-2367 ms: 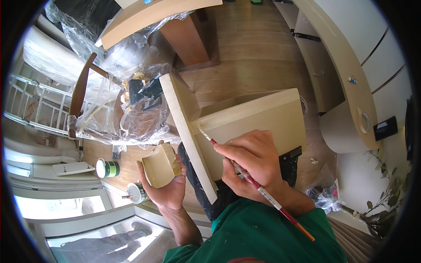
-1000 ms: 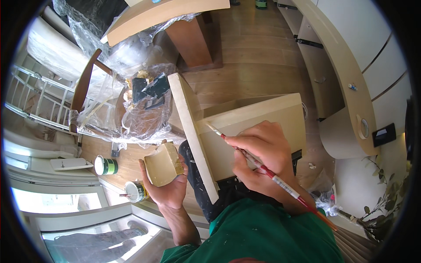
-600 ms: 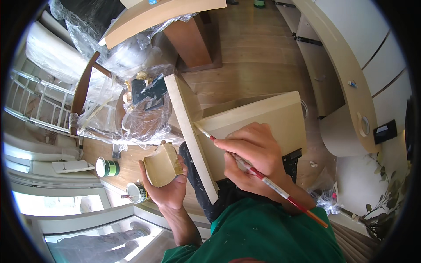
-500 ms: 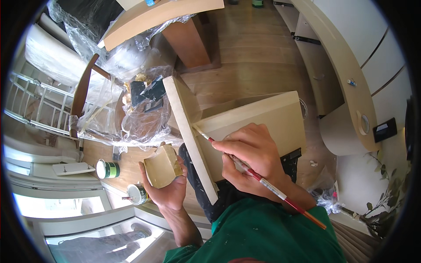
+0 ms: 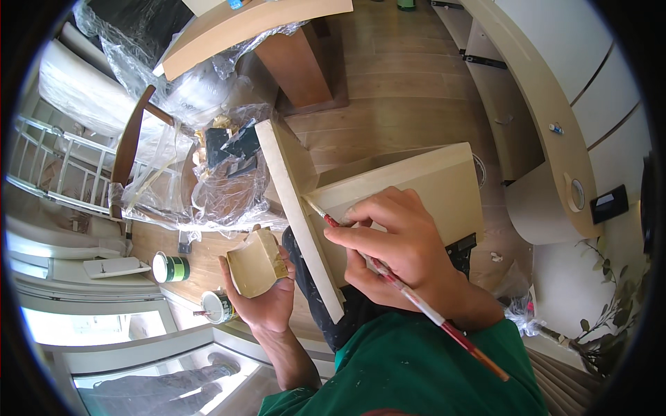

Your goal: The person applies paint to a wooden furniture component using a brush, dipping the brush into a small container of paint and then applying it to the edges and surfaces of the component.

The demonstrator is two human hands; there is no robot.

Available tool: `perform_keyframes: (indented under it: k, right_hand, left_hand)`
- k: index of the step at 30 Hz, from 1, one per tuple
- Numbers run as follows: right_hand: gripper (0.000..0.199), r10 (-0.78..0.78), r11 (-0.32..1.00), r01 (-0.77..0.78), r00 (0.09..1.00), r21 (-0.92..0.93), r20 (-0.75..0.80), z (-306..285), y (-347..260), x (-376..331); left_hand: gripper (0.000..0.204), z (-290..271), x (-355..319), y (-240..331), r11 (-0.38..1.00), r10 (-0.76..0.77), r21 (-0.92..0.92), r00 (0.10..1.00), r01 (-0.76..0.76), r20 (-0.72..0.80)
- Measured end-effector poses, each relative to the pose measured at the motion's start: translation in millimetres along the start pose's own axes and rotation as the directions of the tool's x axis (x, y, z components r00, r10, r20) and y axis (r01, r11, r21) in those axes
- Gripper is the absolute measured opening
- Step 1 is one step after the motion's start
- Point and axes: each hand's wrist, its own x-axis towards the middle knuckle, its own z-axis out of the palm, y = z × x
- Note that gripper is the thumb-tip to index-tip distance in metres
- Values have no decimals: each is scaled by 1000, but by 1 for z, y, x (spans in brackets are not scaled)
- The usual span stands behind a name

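Note:
A beige wooden drawer [image 5: 423,191] rests across my lap, its long front panel [image 5: 295,208] turned to the left. My right hand [image 5: 406,253] pinches a long thin paintbrush [image 5: 424,308] with a red and white handle. The bristles meet the inner corner where the front panel joins the drawer's side; whether they press on it I cannot tell. Left of the drawer, my left hand [image 5: 270,305] cups a small paint-smeared beige container [image 5: 253,267], fingers curled round its sides.
Two paint cans, a green-labelled one [image 5: 171,267] and another [image 5: 217,307], stand at the left. Plastic sheeting [image 5: 229,191] covers things beyond them, near a white rack [image 5: 66,163]. A curved counter [image 5: 548,139] holding a tape roll [image 5: 574,194] runs along the right.
My right hand has shifted slightly left and down along with the brush, whose bristles stay at the same corner. My left hand and the container have not visibly moved.

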Motion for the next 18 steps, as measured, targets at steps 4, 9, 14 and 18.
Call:
perform_keyframes:
  k: [4,9,14,18]
  right_hand:
    - [38,1,1000,-1,1000,-7,8,-1,-2,-1]
    - [38,0,1000,0,1000,16,13,0,0,-2]
    - [41,2,1000,-3,999,6,37,1,-1,-1]
    - [43,34,998,-32,998,-45,44,-6,-1,-2]
  left_hand:
    - [67,-2,-1,2,1000,-2,2,1000,2,16]
    - [68,-2,0,1,1000,2,-3,1000,-2,-15]
    - [68,-3,0,1,1000,0,-13,1000,0,-13]
    - [67,-4,0,2,1000,8,4,1000,-8,-10]
